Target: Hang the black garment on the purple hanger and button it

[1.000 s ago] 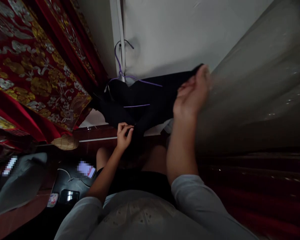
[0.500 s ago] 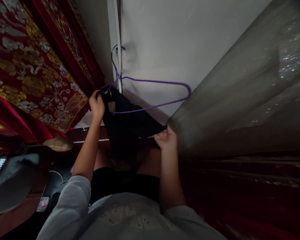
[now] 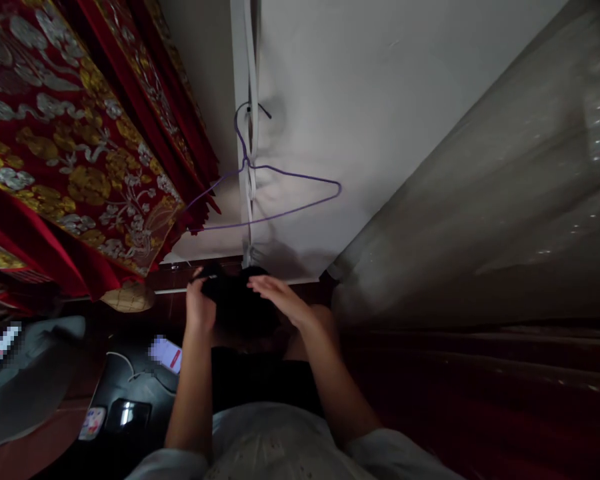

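A bunched black garment (image 3: 235, 297) lies low over my knees. My left hand (image 3: 200, 303) grips its left edge with curled fingers. On top of the cloth rests my right hand (image 3: 275, 293), fingers stretched out flat. Above them a purple wire hanger (image 3: 280, 180) hangs bare from a hook on the white wall, beside a white cable strip (image 3: 247, 127).
A red and gold embroidered curtain (image 3: 70, 133) hangs at the left. A grey shiny sheet (image 3: 480, 200) slopes down on the right. Low at the left, a lit phone (image 3: 167, 352), a second phone (image 3: 127, 413) and a cable lie on a dark surface.
The black garment has come off the purple hanger and been drawn down onto my lap. Both hands dropped with it. The hanger now swings bare on the wall.
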`<state>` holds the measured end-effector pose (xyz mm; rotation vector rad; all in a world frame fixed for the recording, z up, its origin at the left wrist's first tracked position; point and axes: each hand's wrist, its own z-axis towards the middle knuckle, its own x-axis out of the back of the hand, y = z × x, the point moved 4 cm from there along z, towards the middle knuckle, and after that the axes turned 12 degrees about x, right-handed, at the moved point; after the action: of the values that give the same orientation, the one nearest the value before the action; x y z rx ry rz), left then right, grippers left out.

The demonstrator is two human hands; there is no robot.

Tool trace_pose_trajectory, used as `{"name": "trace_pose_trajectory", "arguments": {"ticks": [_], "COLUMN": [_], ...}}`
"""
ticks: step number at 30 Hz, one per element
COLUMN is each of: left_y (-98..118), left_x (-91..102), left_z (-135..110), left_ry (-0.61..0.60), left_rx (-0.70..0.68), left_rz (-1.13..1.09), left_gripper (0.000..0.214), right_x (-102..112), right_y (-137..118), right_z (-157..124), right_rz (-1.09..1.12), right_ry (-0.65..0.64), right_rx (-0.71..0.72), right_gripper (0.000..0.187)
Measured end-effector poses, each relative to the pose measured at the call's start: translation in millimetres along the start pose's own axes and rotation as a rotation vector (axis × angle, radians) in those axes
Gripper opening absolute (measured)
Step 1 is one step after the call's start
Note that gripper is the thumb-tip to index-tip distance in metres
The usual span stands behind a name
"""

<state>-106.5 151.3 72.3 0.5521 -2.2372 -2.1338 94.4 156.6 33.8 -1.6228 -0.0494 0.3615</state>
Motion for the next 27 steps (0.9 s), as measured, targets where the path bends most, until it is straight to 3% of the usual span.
{"name": "trace_pose_trajectory", "arguments": {"ticks": [2, 3, 5, 8, 10, 12, 14, 16, 17, 19, 21, 25, 27], "left_y": [1.0, 4.8, 18.7, 47.2, 67.6, 81.2, 75.7, 48.8, 30.6, -3.3, -21.2, -4.9, 13.4], "left_x": [-16.7, -27.8, -50.2, -69.3, -67.3, -57.6, -50.5, -50.2, -50.3, -45.9, -34.0, -0.6, 13.8], "left_z": [-31.6, -46.0, -70.4, -90.7, -88.3, -75.7, -59.7, -45.1, -40.3, -35.8, -31.7, -13.9, -6.2], "left_ry": [-0.015, -0.07, -0.251, -0.539, -0.531, -0.351, -0.257, -0.382, -0.49, -0.692, -0.802, -0.784, -0.755], "left_rx": [0.053, 0.058, 0.007, -0.111, -0.222, -0.349, -0.377, -0.246, -0.15, -0.007, -0.007, -0.189, -0.207], "left_rz": [0.092, 0.181, 0.411, 0.621, 0.599, 0.522, 0.492, 0.557, 0.62, 0.785, 0.972, 1.378, 1.535], "left_gripper": [0.008, 0.015, 0.026, 0.033, 0.026, 0.017, 0.024, 0.053, 0.066, 0.076, 0.068, 0.057, 0.056], "right_x": [-19.7, -24.7, -24.9, -16.9, -18.4, -24.7, -30.8, -31.0, -27.5, -14.2, 3.8, 39.2, 49.3], "right_y": [1.4, 0.8, -5.0, -26.1, -43.2, -60.1, -78.3, -97.1, -106.4, -124.7, -141.9, -155.9, -147.9], "right_z": [-4.7, -6.4, -7.7, -6.3, -5.9, -8.0, -12.9, -17.0, -16.7, -10.2, 2.8, 42.5, 67.2], "right_rz": [0.125, 0.205, 0.31, 0.272, 0.222, 0.183, 0.1, -0.099, -0.24, -0.523, -0.685, -0.706, -0.71], "right_ry": [-0.109, -0.118, -0.039, 0.041, -0.075, -0.276, -0.494, -0.627, -0.621, -0.481, -0.246, 0.216, 0.297], "right_rx": [-0.058, -0.092, -0.118, -0.003, 0.075, 0.124, 0.181, 0.259, 0.301, 0.386, 0.503, 0.729, 0.691], "right_gripper": [0.054, 0.058, 0.061, 0.05, 0.05, 0.054, 0.052, 0.037, 0.032, 0.032, 0.033, 0.041, 0.051]}}
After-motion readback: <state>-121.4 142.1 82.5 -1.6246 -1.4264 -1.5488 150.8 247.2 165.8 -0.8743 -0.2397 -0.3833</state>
